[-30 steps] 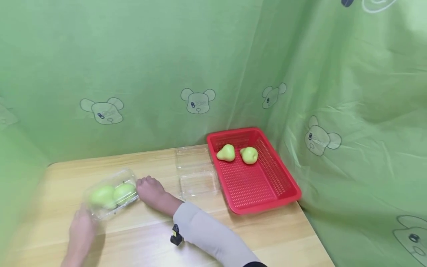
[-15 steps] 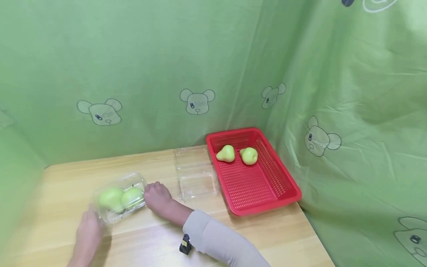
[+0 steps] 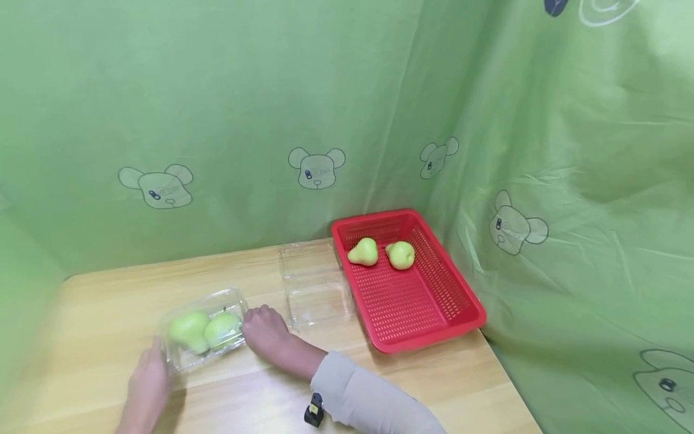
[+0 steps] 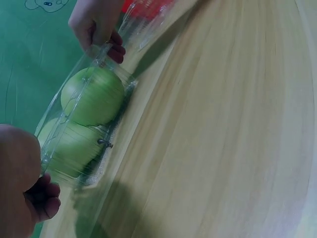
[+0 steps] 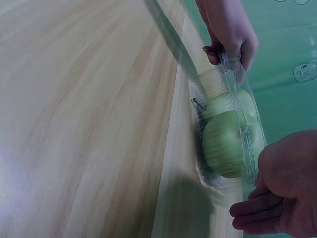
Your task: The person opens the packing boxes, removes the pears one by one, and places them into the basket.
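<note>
As two hands point(image 3: 147, 386) point(image 3: 267, 333) pinch one box point(image 3: 215, 300), it holds two pears point(image 3: 189, 329) point(image 3: 223, 330); a basket point(image 3: 398, 306), two.

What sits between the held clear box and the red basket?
In the head view, the right hand at the box, then another clear container beside the basket.

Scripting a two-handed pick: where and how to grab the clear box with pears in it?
Likely by the rim at both short ends, coming from opposite sides: the box is long, its pears lie in line along it, and the rim offers a thin edge to pinch.
</note>
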`<state>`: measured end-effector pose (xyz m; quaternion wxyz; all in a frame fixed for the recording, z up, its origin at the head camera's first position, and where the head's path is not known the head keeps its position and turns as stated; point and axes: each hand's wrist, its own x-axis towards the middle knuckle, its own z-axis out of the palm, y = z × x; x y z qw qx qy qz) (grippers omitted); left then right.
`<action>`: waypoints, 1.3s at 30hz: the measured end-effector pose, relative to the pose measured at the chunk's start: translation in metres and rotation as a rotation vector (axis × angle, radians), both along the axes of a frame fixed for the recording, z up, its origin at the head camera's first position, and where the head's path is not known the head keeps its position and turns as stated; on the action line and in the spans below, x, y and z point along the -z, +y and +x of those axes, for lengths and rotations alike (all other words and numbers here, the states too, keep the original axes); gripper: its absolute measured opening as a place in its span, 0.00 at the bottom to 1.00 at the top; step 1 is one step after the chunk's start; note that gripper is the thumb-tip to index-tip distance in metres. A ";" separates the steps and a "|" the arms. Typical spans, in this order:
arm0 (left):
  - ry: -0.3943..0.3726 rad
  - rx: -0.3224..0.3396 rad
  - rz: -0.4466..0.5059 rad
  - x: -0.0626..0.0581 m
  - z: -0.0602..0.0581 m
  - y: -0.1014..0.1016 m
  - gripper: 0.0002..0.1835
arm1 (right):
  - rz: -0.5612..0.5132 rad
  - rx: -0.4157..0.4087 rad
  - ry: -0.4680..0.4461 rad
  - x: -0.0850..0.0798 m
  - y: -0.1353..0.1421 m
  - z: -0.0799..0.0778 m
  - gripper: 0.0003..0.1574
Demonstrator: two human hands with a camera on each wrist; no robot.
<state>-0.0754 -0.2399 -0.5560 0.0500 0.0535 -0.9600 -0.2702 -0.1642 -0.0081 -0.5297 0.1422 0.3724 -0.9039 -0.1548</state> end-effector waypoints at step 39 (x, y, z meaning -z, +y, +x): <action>-0.470 0.003 0.916 -0.004 -0.010 -0.043 0.37 | -0.031 0.224 -0.128 -0.006 -0.001 0.007 0.07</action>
